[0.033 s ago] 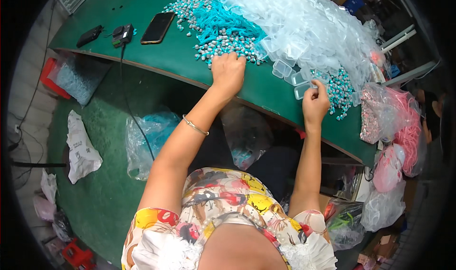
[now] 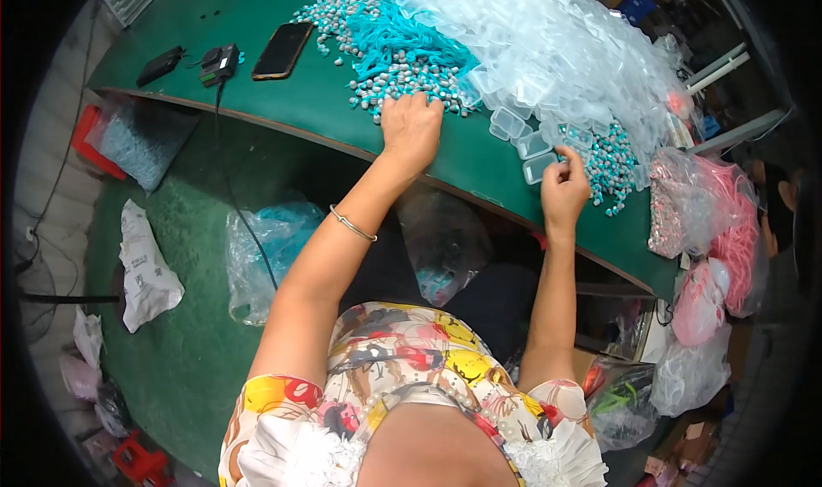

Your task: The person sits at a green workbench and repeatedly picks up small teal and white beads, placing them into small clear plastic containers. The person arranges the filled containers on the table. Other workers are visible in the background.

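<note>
My left hand (image 2: 412,129) is at the near edge of a pile of small teal-and-grey pieces (image 2: 402,79), its fingers curled down and their tips hidden among them. Teal cords (image 2: 398,40) lie heaped just beyond. On the right, the closed fingers of my right hand (image 2: 566,191) pinch the edge of a small clear plastic case (image 2: 539,168) with its lid open. Beside it is a second heap of teal-and-grey pieces (image 2: 612,166). Another clear case (image 2: 507,124) lies on the table between my hands.
A big mound of clear cases (image 2: 556,50) covers the far right of the green table (image 2: 282,110). A phone (image 2: 282,52) and a small black device with a cable (image 2: 220,64) lie at left. Bags with pink cords (image 2: 728,239) crowd the right end.
My right hand has shifted slightly left, and the open clear case at its fingers has moved left with it. My left hand has stayed in place.
</note>
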Motion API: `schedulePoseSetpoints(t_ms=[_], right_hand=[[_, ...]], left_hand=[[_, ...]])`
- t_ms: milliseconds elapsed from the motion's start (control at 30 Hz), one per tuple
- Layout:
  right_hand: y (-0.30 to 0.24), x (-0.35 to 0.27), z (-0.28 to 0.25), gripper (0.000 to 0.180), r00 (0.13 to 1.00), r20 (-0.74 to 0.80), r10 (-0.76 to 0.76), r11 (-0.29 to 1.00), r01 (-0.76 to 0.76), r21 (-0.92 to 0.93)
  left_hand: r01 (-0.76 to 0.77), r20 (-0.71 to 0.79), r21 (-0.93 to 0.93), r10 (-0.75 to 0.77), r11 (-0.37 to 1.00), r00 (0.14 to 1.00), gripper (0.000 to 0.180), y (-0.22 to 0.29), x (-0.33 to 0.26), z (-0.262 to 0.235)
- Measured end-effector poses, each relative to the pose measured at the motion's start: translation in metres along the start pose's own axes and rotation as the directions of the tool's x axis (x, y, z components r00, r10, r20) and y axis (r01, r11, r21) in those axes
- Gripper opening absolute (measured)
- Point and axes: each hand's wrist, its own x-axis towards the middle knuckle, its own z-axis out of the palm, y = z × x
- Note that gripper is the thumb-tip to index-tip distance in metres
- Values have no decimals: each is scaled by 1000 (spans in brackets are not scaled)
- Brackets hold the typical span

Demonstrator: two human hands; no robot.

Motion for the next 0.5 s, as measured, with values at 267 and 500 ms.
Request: schedulePoseSetpoints(t_ms=[267, 500], right_hand=[[-35, -35, 12, 31, 957, 280, 80, 982, -27, -189], [37, 7, -11, 15, 992, 101, -80, 915, 113, -387]], left_hand=[[-51, -27, 57, 52, 997, 998, 3, 6, 2, 11], [66, 70, -431, -39, 900, 997, 9, 21, -9, -7]])
